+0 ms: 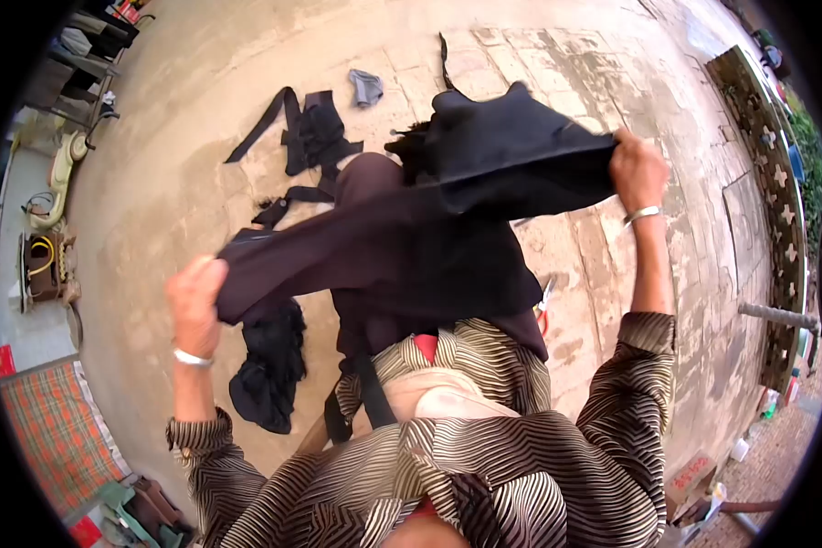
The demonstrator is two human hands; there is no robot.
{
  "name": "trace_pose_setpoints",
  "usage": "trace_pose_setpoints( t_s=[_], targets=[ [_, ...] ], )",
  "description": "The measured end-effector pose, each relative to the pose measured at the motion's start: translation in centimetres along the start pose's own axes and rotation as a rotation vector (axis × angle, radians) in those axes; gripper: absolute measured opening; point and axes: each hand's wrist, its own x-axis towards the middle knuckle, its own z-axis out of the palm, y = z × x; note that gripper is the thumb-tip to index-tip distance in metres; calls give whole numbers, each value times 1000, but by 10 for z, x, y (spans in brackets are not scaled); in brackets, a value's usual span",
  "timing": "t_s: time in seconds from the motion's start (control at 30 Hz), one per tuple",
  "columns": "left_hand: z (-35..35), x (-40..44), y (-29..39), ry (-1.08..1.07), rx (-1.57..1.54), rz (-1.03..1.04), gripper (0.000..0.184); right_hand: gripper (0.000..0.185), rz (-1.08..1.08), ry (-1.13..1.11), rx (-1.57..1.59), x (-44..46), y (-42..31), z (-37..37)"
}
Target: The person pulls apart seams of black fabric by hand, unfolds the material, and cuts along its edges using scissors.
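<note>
Stretched across in front of me is a black cloth [338, 239], raised above my lap. My left hand [195, 290] is closed on its left end, and my right hand [638, 171] grips the far right end. The cloth looks dark brown-black at left and deeper black at right, where a fold hangs up and away. More dark fabric [457, 283] lies over my lap beneath it. Scissors [545, 301] with reddish handles rest near my right knee, partly hidden by fabric.
On the paved ground [155, 228] lie black cloth pieces with straps [320, 132], a small grey cloth [365, 88] and a black bundle [269, 370]. A brown bag [41, 269] stands at left near a plaid cloth [59, 429]. A low patterned wall [776, 210] runs along the right.
</note>
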Motion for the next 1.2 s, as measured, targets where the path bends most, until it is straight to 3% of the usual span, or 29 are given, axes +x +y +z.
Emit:
trace_pose_setpoints(
  t_s=[0.07, 0.1, 0.23, 0.37, 0.43, 0.5, 0.6, 0.67, 0.7, 0.77, 0.8, 0.83, 0.9, 1.03, 1.2],
  targets=[
    [42, -3, -36, -110, -69, -142, 23, 11, 2, -154, 94, -36, -5, 31],
    [51, 1, -52, -208, 35, -35, 22, 12, -10, -182, 174, -53, -15, 37],
    [77, 18, -76, -366, 256, -106, 21, 14, -4, -492, 242, -72, -26, 34],
    [106, 37, -52, -237, 406, 148, 34, 24, -71, -359, 409, -60, -44, 26],
    [128, 50, -28, -209, 257, 298, 38, 26, -140, -228, 715, -52, -77, 9],
    [150, 62, -8, -256, 238, 425, 41, 29, -270, -269, 806, -50, -111, -7],
    [184, 82, 8, -348, 164, 535, 41, 33, -392, -188, 698, -55, -143, 4],
    [201, 93, 8, -547, -37, 347, 38, 31, -412, -140, 646, -55, -152, 15],
    [203, 97, 10, -547, -37, 347, 38, 31, -412, -140, 646, -54, -153, 19],
    [206, 106, 13, -746, -3, 172, 35, 27, -499, -120, 586, -53, -152, 25],
    [213, 106, 7, -622, -146, 271, 22, 24, -522, -93, 580, -53, -155, 24],
    [213, 108, 3, -623, -145, 273, 22, 24, -519, -91, 579, -53, -156, 26],
    [211, 112, 6, -732, -334, 30, 13, 22, -568, -89, 572, -53, -156, 32],
    [205, 106, 21, -748, -385, -72, 18, 22, -520, 25, 663, -51, -158, 36],
    [208, 109, 28, -711, -203, 49, 17, 18, -538, 20, 531, -44, -161, 37]
  ],
)
